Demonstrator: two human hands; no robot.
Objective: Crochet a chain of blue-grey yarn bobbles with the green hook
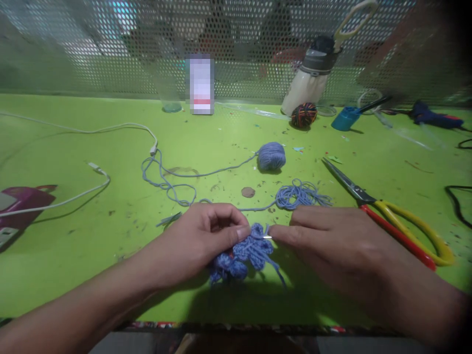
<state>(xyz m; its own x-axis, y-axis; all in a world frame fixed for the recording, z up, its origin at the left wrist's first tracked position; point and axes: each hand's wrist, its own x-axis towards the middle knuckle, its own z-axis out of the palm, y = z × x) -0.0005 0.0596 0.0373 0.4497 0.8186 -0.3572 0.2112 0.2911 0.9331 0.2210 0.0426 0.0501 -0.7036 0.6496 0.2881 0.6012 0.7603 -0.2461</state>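
Note:
A small blue crocheted piece (246, 254) sits just above the near edge of the green table (110, 246). My left hand (201, 241) is closed on its upper left part, thumb pressed on the yarn. My right hand (332, 241) pinches a thin metal hook (267, 237) whose tip is in the piece's top edge. Blue yarn runs from the piece to a loose tangle (298, 195) and on in loops (169, 184) to a small blue yarn ball (271, 156) farther back.
Scissors (391, 211) with red and yellow handles lie to the right. A multicoloured yarn ball (304, 115), a white bottle (308, 83) and a blue cup (344, 119) stand at the back by a perforated screen. A white cable (84, 130) and a purple device (22, 204) lie left.

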